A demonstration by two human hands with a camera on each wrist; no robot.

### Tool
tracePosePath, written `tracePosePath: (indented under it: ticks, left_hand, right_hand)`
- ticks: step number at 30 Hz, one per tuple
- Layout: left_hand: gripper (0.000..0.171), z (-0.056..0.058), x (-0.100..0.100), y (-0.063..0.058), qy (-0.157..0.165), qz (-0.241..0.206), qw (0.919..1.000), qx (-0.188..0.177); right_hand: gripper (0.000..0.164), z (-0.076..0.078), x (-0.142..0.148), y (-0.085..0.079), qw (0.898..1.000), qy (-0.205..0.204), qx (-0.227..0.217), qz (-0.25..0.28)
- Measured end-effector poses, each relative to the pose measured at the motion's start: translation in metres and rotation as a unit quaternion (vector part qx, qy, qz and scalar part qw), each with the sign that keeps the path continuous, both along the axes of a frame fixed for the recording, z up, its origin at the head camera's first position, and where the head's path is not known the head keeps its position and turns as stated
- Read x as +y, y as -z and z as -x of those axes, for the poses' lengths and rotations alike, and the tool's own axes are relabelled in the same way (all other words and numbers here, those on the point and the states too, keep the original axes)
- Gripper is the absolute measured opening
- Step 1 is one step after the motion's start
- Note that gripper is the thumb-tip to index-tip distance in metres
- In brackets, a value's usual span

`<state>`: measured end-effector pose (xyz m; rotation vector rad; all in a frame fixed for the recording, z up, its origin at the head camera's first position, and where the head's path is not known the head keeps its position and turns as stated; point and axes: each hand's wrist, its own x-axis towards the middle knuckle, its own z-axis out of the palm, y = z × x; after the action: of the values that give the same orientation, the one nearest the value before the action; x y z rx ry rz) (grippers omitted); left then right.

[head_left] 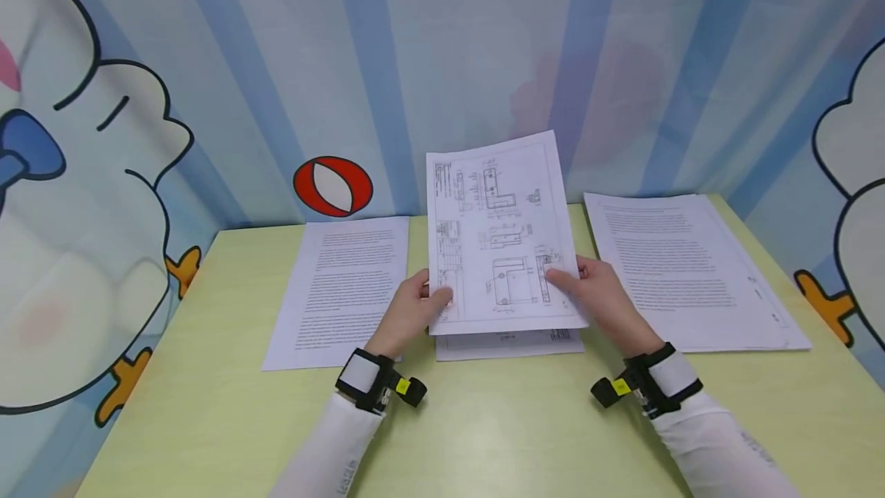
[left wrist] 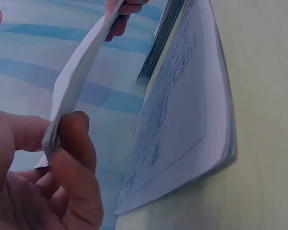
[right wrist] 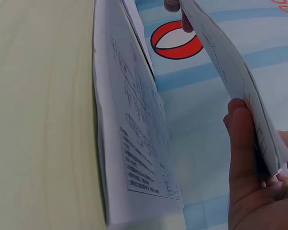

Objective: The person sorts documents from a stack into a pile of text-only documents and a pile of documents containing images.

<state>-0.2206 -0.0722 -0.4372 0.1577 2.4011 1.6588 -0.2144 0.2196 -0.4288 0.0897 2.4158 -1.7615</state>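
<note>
While left hand (head_left: 406, 315) and right hand (head_left: 608, 300) pinch technical-drawing sheaf (head_left: 501, 237), narrow grip: lifted, not set down. Drawing pile (head_left: 508, 346), six o'clock; text sheets (head_left: 354, 290), nine; text stack (head_left: 671, 267), three.

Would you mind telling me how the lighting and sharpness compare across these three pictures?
Head view: bright, with a faint sheen on the table; left wrist: dimmer and bluish, lettering on the lower stack soft; right wrist: also dimmer, that stack's fine print too blurred to read.
</note>
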Motion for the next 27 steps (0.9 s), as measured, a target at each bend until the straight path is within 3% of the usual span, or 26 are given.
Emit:
tracePosePath:
  ticks: [6,10,18,27]
  left_hand:
    - [0.024,0.002,-0.009,-0.002,0.031,0.027,0.9991,-0.002]
    - [0.025,0.002,-0.011,0.001,0.043,0.034,0.9983,-0.021]
    - [0.046,0.004,-0.012,0.008,0.036,0.045,0.9976,-0.038]
    - [0.052,0.007,-0.013,0.017,0.018,0.062,0.9966,-0.051]
  right_hand:
    - [0.047,0.002,-0.002,0.006,0.999,0.019,0.008,-0.03]
    - [0.049,0.003,-0.002,0.01,1.0,0.006,0.004,-0.024]
    - [0.054,0.005,-0.001,0.013,0.999,-0.007,-0.039,-0.011]
    - [0.058,0.008,0.0,0.018,0.997,0.003,-0.041,-0.063]
